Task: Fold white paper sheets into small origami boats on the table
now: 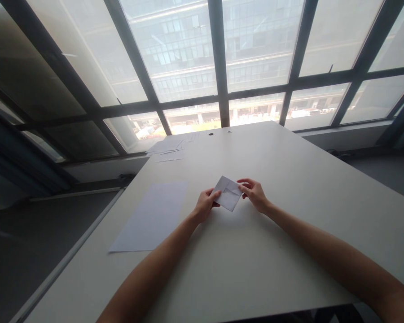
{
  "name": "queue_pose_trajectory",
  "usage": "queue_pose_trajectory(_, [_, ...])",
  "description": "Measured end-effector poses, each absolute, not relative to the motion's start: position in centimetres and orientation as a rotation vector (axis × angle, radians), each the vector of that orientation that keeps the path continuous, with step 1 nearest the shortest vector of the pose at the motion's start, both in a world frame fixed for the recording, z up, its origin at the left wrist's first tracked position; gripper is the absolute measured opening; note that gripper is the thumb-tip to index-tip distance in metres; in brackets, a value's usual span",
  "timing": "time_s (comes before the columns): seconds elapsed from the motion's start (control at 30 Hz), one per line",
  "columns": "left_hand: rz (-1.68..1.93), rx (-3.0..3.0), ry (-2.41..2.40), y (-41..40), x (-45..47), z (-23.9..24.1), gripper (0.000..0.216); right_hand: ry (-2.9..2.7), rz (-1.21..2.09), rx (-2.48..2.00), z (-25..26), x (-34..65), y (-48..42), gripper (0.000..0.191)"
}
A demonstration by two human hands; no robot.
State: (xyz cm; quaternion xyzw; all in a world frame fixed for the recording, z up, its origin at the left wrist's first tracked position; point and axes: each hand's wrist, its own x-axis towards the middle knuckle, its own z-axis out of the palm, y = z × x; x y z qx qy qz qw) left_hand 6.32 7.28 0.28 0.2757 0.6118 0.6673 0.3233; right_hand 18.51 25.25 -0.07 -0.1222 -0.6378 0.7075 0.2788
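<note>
Just below the centre of the frame, the folded paper (226,197) is gripped at its left side by the left hand (204,205) and pinched at its right corner by the right hand (255,194) — held seemingly above the table (249,260), its folds could be skewed or torn by uneven pulling.

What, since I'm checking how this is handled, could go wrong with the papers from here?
The folded paper might loosen or crease off-line: flap edges show on its upper face, and it is held up between the left hand and the right hand rather than pressed flat.

The flat sheet could be nudged, since the left forearm crosses its edge in this view; contact can't be told.
</note>
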Motion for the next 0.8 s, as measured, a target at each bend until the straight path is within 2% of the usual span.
queue_pose_trajectory(0.17, [1.790,0.688,1.580,7.4,6.5,0.5,0.052,-1.685,1.810,-0.365,-0.4,18.2,25.2,0.028])
queue_pose_trajectory(0.37, [1.893,0.756,1.691,7.6,6.5,0.2,0.059,-1.757,1.656,-0.315,-1.1,17.9,25.4,0.032])
queue_pose_trajectory(0.6, [1.992,1.064,2.242,7.2,7.4,0.5,0.033,-1.829,1.140,-0.310,0.0,18.9,24.3,0.036])
queue_pose_trajectory(0.67, [1.961,1.177,2.319,7.1,7.9,0.7,0.025,-1.857,1.171,-0.266,0.4,19.2,23.6,0.041])
queue_pose_trajectory(0.8, [1.876,1.448,2.276,7.0,8.5,1.0,0.016,-1.860,1.486,-0.109,0.7,19.2,22.4,0.050])
